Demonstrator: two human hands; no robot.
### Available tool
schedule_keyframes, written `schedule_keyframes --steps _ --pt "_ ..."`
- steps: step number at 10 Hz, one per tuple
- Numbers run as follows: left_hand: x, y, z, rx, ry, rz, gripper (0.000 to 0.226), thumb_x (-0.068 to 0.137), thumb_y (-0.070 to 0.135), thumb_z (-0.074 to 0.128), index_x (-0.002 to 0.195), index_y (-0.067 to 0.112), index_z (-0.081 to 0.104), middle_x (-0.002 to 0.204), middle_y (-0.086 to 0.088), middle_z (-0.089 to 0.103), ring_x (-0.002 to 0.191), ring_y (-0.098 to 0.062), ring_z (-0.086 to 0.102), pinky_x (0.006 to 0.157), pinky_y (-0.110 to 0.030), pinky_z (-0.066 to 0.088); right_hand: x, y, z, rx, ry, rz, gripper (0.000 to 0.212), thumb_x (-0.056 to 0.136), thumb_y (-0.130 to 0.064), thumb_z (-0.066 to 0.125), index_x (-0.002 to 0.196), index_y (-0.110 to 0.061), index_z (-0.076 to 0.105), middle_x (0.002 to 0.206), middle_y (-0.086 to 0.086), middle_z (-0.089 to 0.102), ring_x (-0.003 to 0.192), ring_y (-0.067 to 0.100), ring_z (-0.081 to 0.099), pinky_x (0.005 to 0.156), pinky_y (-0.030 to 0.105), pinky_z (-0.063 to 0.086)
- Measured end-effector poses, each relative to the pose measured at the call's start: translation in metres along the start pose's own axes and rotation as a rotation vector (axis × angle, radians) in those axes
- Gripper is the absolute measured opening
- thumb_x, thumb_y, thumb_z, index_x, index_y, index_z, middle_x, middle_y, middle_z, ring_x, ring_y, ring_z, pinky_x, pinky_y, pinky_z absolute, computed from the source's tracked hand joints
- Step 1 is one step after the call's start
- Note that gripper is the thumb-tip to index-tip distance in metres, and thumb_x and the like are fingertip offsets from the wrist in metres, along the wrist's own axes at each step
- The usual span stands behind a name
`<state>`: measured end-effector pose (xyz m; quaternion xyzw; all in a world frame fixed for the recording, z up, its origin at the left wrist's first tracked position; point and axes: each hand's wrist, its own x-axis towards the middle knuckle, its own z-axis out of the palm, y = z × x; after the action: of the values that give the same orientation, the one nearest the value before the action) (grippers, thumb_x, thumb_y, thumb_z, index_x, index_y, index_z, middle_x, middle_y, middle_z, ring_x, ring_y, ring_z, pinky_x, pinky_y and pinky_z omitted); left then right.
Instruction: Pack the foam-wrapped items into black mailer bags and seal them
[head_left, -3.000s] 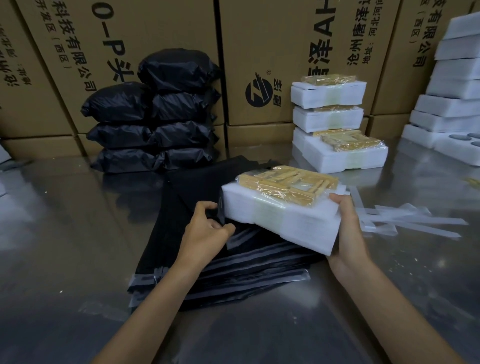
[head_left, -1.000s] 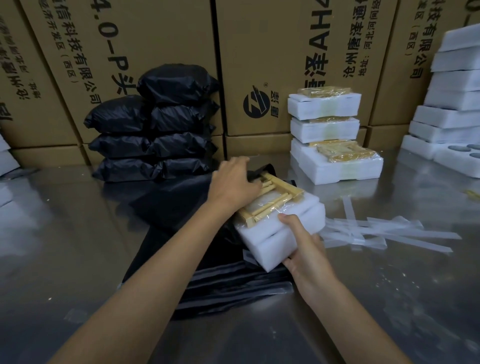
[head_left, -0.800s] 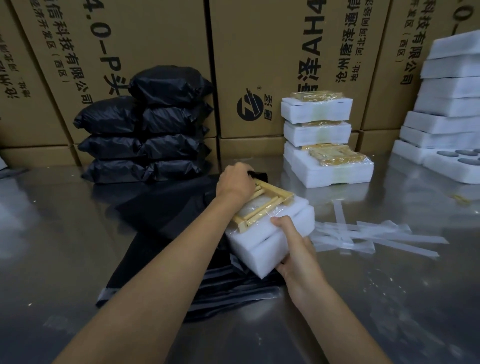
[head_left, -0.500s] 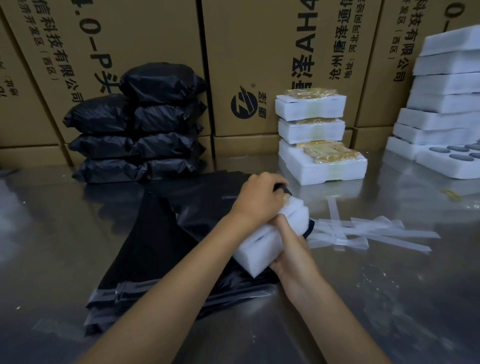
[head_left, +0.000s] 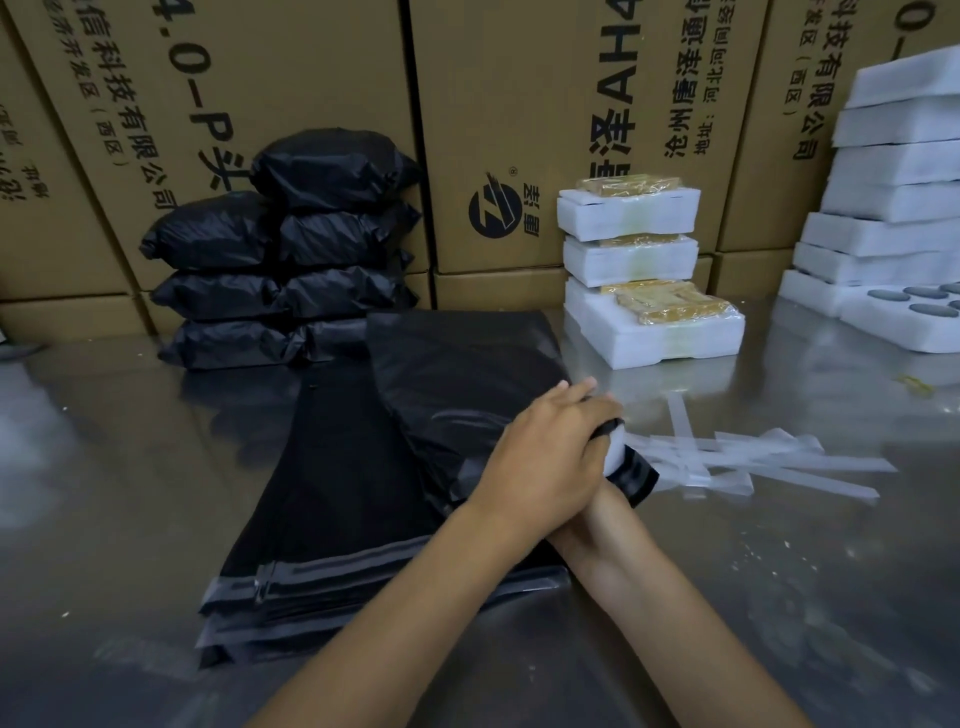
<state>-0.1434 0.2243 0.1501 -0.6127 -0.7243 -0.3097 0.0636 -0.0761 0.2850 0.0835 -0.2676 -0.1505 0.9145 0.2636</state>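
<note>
A person's left hand (head_left: 545, 457) lies across the mouth of a black mailer bag (head_left: 467, 384), fingers curled over its edge and gripping the film where a sliver of white foam item (head_left: 613, 454) shows. The item sits almost wholly inside the bag, only its near corner exposed. The right hand (head_left: 597, 525) is tucked beneath the left, mostly hidden; whether it grips anything cannot be told. The filled bag rests on a flat stack of empty bags (head_left: 332, 519), their grey adhesive strips toward the viewer, on a shiny steel table (head_left: 130, 467). Peeled clear strips (head_left: 753, 462) lie scattered just right of the hands. Behind, seven sealed black parcels (head_left: 280, 260) are piled against printed cartons (head_left: 311, 78). To their right stand three more foam-wrapped items (head_left: 639, 270) topped with yellow wrapped parts, and at far right a stack of foam trays (head_left: 893, 208).
</note>
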Motion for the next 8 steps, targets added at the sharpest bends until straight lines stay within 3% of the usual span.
schedule_keyframes --steps 1,2,3,4,5,6,7,8 --pt "-0.002 -0.001 -0.003 0.009 0.000 0.031 0.044 0.097 0.006 0.042 0.136 0.017 0.058 0.150 -0.001 0.048 0.147 -0.012 0.026 0.123 -0.030 0.015 -0.006 0.003 0.018 -0.115 -0.065 -0.042 0.043 0.109 -0.008 0.032 0.147 0.012 0.033 0.154 0.032 0.033 0.093 0.026 0.062 0.066 0.024 0.051" --pt "-0.005 -0.009 -0.009 0.110 0.033 0.027 0.051 0.096 0.006 0.044 0.143 0.024 0.050 0.156 0.004 0.040 0.148 -0.011 0.023 0.121 -0.029 0.009 -0.014 0.004 0.021 -0.224 -0.189 -0.091 0.043 0.108 -0.025 0.042 0.145 -0.005 0.047 0.148 0.022 0.049 0.098 0.017 0.066 0.089 0.032 0.053" --pt "-0.017 -0.025 -0.014 0.308 0.114 -0.040 0.055 0.095 0.013 0.042 0.148 0.029 0.041 0.158 0.006 0.036 0.146 -0.010 0.026 0.118 -0.031 0.011 -0.022 0.000 0.023 -0.335 -0.232 -0.089 0.037 0.098 -0.036 0.059 0.128 -0.015 0.065 0.123 0.013 0.071 0.113 0.024 0.069 0.103 0.041 0.050" --pt "-0.032 -0.039 -0.020 0.192 0.258 -0.131 0.052 0.092 0.014 0.041 0.142 0.026 0.050 0.153 0.007 0.043 0.138 -0.006 0.034 0.109 -0.021 0.014 -0.020 0.001 0.022 -0.347 -0.220 -0.122 0.041 0.095 -0.035 0.063 0.129 -0.012 0.063 0.119 0.013 0.073 0.114 0.025 0.068 0.103 0.042 0.051" --pt "-0.045 -0.048 -0.021 -0.082 0.371 -0.257 0.047 0.091 0.018 0.036 0.133 0.029 0.055 0.147 0.015 0.044 0.133 0.003 0.031 0.108 -0.019 0.015 -0.019 0.004 0.023 -0.324 -0.215 -0.113 0.045 0.094 -0.036 0.063 0.132 -0.012 0.060 0.121 0.012 0.072 0.116 0.024 0.067 0.101 0.039 0.052" --pt "-0.056 -0.060 -0.022 -0.262 0.472 -0.401 0.042 0.098 0.015 0.035 0.131 0.032 0.054 0.145 0.016 0.041 0.133 0.001 0.029 0.115 -0.029 0.021 -0.018 0.003 0.021 -0.289 -0.205 -0.107 0.044 0.093 -0.036 0.065 0.131 -0.014 0.060 0.118 0.010 0.074 0.114 0.022 0.069 0.095 0.036 0.054" --pt "-0.066 -0.072 -0.021 -0.083 0.415 -0.527 0.044 0.098 0.012 0.045 0.140 0.024 0.042 0.138 -0.001 0.039 0.125 -0.020 0.042 0.102 -0.036 0.040 -0.017 0.002 0.020 -0.274 -0.200 -0.115 0.043 0.093 -0.037 0.066 0.129 -0.016 0.060 0.116 0.007 0.075 0.109 0.019 0.071 0.087 0.032 0.057" --pt "-0.067 -0.075 -0.018 0.000 0.202 -0.699 0.040 0.102 0.026 0.044 0.141 0.026 0.034 0.113 -0.005 0.054 0.091 -0.027 0.056 0.078 -0.039 0.044 -0.017 0.004 0.019 -0.291 -0.194 -0.146 0.045 0.093 -0.041 0.066 0.131 -0.018 0.059 0.118 0.005 0.074 0.109 0.017 0.071 0.080 0.029 0.061"
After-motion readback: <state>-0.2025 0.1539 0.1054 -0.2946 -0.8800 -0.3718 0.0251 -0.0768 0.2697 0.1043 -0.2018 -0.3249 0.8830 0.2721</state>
